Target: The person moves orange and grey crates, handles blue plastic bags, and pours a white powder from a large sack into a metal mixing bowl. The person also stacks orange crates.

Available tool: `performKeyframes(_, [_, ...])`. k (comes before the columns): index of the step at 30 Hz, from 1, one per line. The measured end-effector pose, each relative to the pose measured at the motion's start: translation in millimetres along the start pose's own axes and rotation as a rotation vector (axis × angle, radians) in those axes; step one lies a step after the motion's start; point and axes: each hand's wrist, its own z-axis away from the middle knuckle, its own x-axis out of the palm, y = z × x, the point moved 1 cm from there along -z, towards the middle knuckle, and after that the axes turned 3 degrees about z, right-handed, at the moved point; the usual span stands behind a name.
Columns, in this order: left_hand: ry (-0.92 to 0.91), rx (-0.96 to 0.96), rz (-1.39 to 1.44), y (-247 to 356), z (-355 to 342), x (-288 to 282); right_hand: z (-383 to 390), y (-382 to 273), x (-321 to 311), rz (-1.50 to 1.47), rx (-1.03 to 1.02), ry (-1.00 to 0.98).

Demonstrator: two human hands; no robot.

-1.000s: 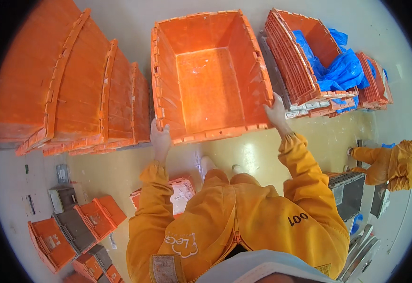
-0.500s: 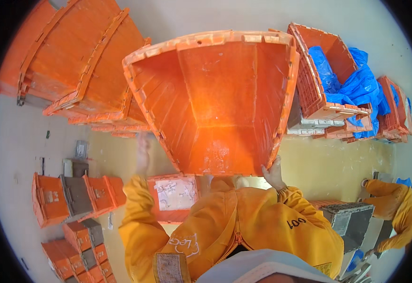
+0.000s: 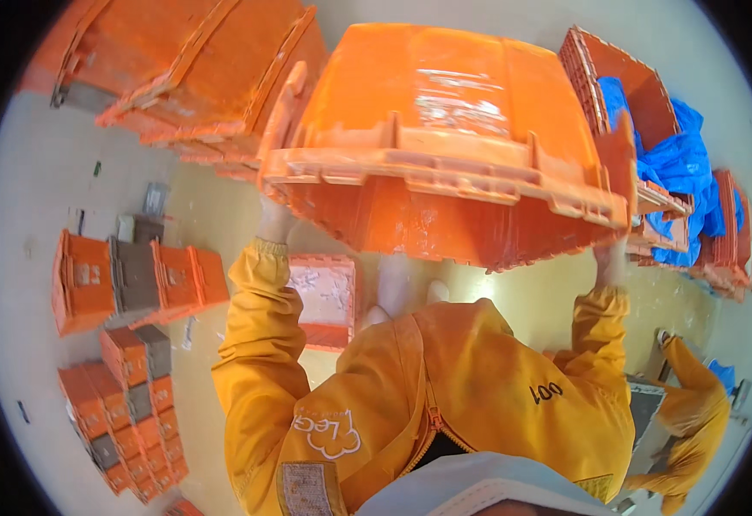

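I hold a large orange plastic crate [image 3: 436, 95] up in front of me, tipped so that its open mouth faces down toward my body and an outer wall with a pale, shiny patch shows on top. My left hand [image 3: 274, 222] grips its left side near the rim; the crate hides those fingers. At the opposite side, my right hand [image 3: 610, 260] holds the rim from below, its fingers mostly hidden too. Both arms, in yellow-orange sleeves, are raised.
Stacked orange crates [image 3: 212, 69] stand at the far left. More, with blue plastic sheeting [image 3: 681, 155], stand at the far right. A smaller orange bin [image 3: 354, 301] sits by my legs. Crate stacks [image 3: 139, 279] line the left; another person [image 3: 694, 413] bends at the lower right.
The crate has turned over, from showing its inside to showing its outer wall. My left hand has come onto its left side; my right hand has moved right along with its side.
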Motion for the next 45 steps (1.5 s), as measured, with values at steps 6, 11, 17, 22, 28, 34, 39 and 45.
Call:
performKeyframes(6, [-0.387,-0.106,0.67,26,112,90,8,-34,81,0.161,0.218,-0.266])
performKeyframes(11, [0.172,-0.172,0.532,73,207,123,6,-26,155,0.327,0.399,-0.445])
performKeyframes(17, [0.327,0.089,0.474,19,217,206,-94,-53,245,0.485,0.548,-0.764])
performKeyframes(22, [0.589,0.262,0.519,21,273,263,-115,-13,318,0.513,0.675,-1.051])
performKeyframes(28, [0.867,0.47,0.405,19,295,338,-152,-3,344,0.608,0.763,-1.279])
performKeyframes(34, [0.948,0.719,0.014,14,291,350,-153,69,398,0.644,0.856,-1.499])
performKeyframes(39, [1.387,0.818,0.224,-47,238,348,-150,175,421,0.655,1.016,-1.606])
performKeyframes(45, [1.829,0.736,0.563,-305,214,300,-110,380,342,0.595,1.329,-1.554])
